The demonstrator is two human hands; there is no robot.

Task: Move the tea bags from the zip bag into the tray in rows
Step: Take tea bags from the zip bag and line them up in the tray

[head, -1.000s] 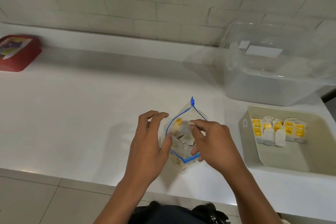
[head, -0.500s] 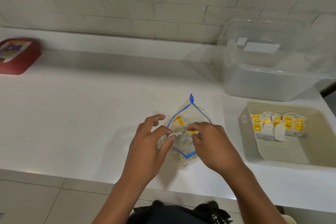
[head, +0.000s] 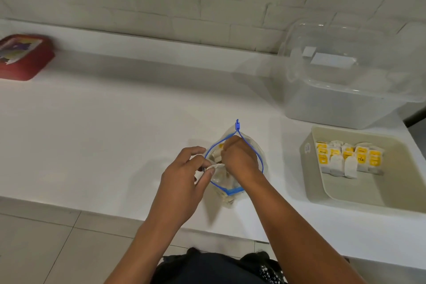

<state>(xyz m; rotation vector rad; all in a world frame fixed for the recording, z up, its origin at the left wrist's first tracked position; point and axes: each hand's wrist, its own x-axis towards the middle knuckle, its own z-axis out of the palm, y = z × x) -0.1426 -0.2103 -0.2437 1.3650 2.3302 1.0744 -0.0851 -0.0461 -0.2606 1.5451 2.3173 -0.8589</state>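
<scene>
While my left hand pinched the zip bag rim on the worktop, my right hand dug inside, grip hidden; one row of tea bags filled the tray's far end, plenty left.

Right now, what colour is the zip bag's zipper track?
Blue, on the zip bag, seen in the head view.

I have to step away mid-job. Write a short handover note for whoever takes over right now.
Left hand: pinches the near rim of the zip bag, holding it open.
Right hand: reaching inside the bag, fingers curled; whether it holds a tea bag is hidden.
Tray: to the right, one row of tea bags along its far end.
Left: many bags remain in the zip bag; fill further rows in the tray's bare near part.
</scene>
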